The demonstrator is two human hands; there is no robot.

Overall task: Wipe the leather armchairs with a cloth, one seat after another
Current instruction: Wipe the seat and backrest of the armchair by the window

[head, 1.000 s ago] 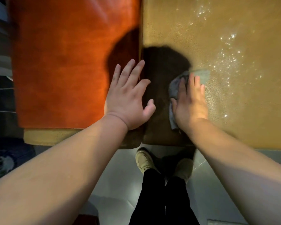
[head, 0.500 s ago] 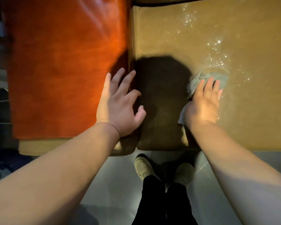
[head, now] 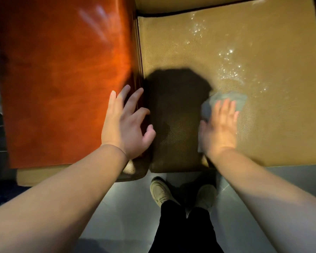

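**One cloth, two hands, one tan seat**

One grey cloth (head: 226, 99) lies flat on the tan leather seat cushion (head: 263, 125), near its front edge, pinned under the right hand (head: 219, 130). That hand is blurred, its fingers stretched out straight over the cloth, pressing down rather than curling round it. The left hand (head: 125, 125) rests spread on the inner edge of the one orange-brown armrest (head: 62, 88), four fingers straight and apart, thumb reaching out over the seat, holding nothing. A dark shadow falls on the cushion between the two hands. Wet droplets glint on the leather beyond the cloth. Two beige shoes (head: 160, 190) stand on the grey floor (head: 126, 216) below the seat's front edge
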